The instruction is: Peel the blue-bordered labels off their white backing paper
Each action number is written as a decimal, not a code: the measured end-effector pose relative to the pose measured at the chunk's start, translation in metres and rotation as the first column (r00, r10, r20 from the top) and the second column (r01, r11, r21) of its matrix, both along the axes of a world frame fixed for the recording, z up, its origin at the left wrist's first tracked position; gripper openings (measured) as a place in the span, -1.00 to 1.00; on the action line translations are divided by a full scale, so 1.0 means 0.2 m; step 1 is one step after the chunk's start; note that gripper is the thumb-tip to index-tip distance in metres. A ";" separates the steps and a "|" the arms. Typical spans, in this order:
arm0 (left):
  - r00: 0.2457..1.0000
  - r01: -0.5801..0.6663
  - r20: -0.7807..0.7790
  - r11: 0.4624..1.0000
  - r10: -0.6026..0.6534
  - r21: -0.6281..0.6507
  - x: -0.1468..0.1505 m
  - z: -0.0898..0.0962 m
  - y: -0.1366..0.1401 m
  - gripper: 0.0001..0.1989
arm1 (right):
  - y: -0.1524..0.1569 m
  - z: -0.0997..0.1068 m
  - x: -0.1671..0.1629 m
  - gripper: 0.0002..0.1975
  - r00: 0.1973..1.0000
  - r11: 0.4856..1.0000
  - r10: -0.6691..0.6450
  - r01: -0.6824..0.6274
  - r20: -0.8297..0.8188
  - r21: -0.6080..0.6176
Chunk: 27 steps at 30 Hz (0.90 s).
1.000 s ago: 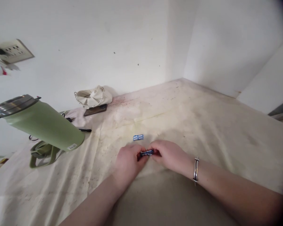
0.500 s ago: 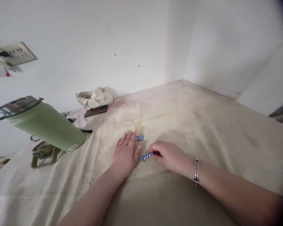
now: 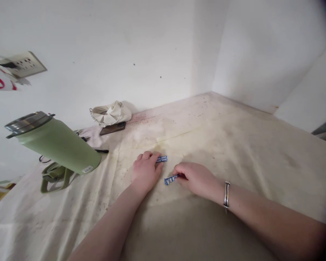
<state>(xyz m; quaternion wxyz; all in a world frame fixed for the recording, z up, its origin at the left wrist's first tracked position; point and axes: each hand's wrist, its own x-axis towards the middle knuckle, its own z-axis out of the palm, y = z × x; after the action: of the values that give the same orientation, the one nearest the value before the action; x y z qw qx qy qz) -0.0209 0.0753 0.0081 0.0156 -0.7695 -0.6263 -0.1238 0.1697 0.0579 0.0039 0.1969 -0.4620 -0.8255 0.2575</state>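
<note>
My left hand (image 3: 146,170) rests on the cloth with its fingers curled. Its thumb and forefinger close on the near end of a small flat blue-and-white strip (image 3: 162,159), whose other end pokes out to the right. Just right of it and closer to me, my right hand (image 3: 192,177) pinches a second blue-and-white piece (image 3: 170,179) with a patterned, boxed print. That piece points left out of the fingertips, and its held end is hidden in the grip. The two pieces are apart. What exactly they are made of I cannot tell.
A large green tumbler (image 3: 59,145) with a steel rim stands at the left, beside a green strap-like handle (image 3: 55,177). Behind are a white pouch (image 3: 111,113) with a beaded chain, a dark phone (image 3: 112,128) and a black pen (image 3: 101,151). Wrinkled cloth (image 3: 233,152) covers the table up to the walls.
My left hand's fingers, stretched flat before, have curled in at the strip. My right hand holds its piece in nearly the same spot. The whole view has shifted slightly.
</note>
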 end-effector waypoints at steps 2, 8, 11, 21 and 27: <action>1.000 0.002 0.029 1.000 -0.003 0.010 -0.01 0.00 0.01 -0.74 | 0.00 0.00 0.00 -0.90 1.000 1.000 0.002 -0.001 0.003 -0.003; 0.990 0.023 0.139 1.000 -0.024 0.013 -0.04 0.00 -0.01 -0.88 | 0.00 0.02 0.00 -0.88 1.000 1.000 0.000 0.000 0.010 -0.024; 0.980 0.041 0.195 0.999 -0.041 0.005 -0.04 0.00 -0.02 -0.87 | 0.00 0.02 0.01 -0.88 1.000 0.999 -0.009 0.009 -0.010 -0.044; 0.924 0.108 0.367 0.994 -0.111 0.029 -0.05 0.02 -0.05 -0.65 | 0.00 0.04 0.02 -0.90 0.999 0.998 -0.010 0.008 -0.040 -0.063; 0.869 0.092 0.474 0.988 -0.140 0.124 -0.04 0.01 -0.05 -0.69 | -0.01 0.04 0.01 -0.90 1.000 0.997 -0.005 0.003 -0.020 -0.073</action>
<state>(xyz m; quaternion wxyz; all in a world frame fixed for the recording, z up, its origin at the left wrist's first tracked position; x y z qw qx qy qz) -0.0298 0.0651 0.0105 -0.1104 -0.7491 -0.5563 -0.3424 0.1721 0.0562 0.0126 0.1887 -0.4679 -0.8126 0.2918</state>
